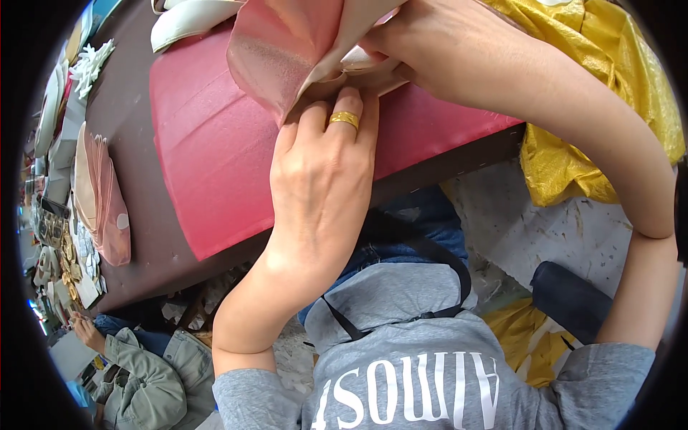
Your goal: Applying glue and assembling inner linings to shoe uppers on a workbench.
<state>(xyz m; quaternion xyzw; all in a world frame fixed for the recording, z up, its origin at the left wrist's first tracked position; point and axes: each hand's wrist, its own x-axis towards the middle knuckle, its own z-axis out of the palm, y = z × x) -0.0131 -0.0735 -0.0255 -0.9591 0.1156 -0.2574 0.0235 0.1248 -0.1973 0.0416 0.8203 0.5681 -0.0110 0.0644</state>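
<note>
Above the near edge of a red mat, a pink and beige sheet of soft, leather-like material [283, 54] is folded open, with its pale inner side toward me. My left hand [324, 147], with a gold ring on one finger, has its fingertips closed on the lower fold. From the right, my right hand [416, 39] reaches in and grips the same piece; most of its fingers are hidden behind the material. Between the hands the fold gapes a little, showing a small pale inner part. The red mat [215, 150] lies under the work.
On the dark brown table [136, 93], a stack of pink and beige cut pieces [102, 197] sits at left, and white curved pieces [190, 21] lie at the far edge. Yellow sacking [573, 143] hangs at right. Another person's grey-green sleeve [147, 373] shows lower left.
</note>
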